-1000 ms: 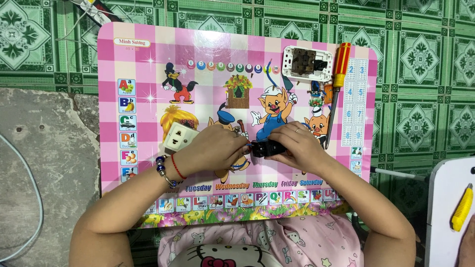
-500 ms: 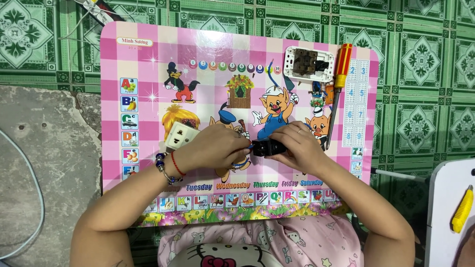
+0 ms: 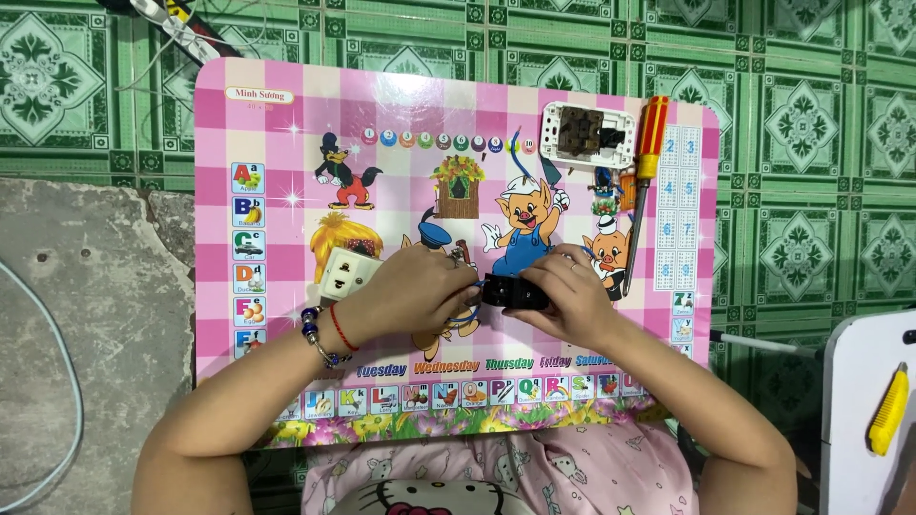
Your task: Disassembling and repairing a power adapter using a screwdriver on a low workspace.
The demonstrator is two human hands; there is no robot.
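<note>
Both my hands meet over the middle of a pink checked cartoon table [image 3: 286, 143]. A small black rectangular part [image 3: 515, 291] is gripped by my right hand [image 3: 565, 300] from the right. My left hand [image 3: 410, 296], with bead and red-string bracelets at the wrist, pinches at the part's left end, where a thin blue wire shows. A cream socket module [image 3: 347, 273] lies on the table just left of my left hand, touching its back.
A white switch frame [image 3: 588, 134] lies at the table's far right, with a red-and-yellow screwdriver [image 3: 644, 181] beside it. The floor has green patterned tiles and a bare concrete patch [image 3: 86, 315] at left. A white board with a yellow tool [image 3: 889, 408] is at right.
</note>
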